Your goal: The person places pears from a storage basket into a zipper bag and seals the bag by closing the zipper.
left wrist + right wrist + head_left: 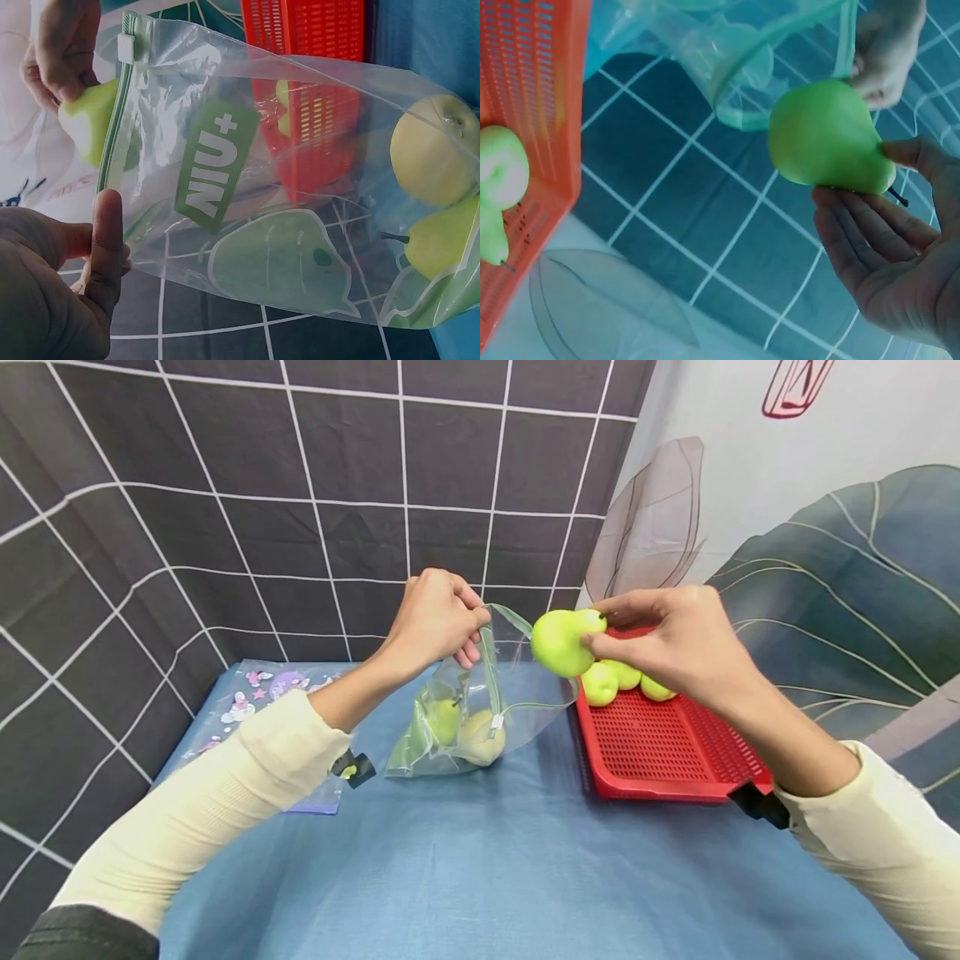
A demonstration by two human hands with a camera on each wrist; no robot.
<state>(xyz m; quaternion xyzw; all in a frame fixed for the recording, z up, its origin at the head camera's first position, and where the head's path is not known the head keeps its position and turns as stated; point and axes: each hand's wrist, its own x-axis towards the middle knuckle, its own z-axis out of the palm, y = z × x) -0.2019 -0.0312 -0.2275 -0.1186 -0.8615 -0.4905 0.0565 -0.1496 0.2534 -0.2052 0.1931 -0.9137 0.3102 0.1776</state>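
My left hand [442, 617] pinches the rim of a clear zip bag [225, 67] with a green zip edge and holds its mouth open. Inside the bag, low down, lie a green pear [442, 720] and a paler yellowish fruit [482, 739]. With thumb and fingertips my right hand [675, 639] grips another green pear [558, 642] near its stem end. That pear is at the bag's opening, its round end toward the bag, as the right wrist view shows too.
A red plastic basket [660, 743] stands on the right with several green pears [600, 683] at its far end. Flat on the left of the blue cloth [480, 860] lies a printed plastic bag [262, 697]. A dark checked backdrop [345, 452] rises behind.
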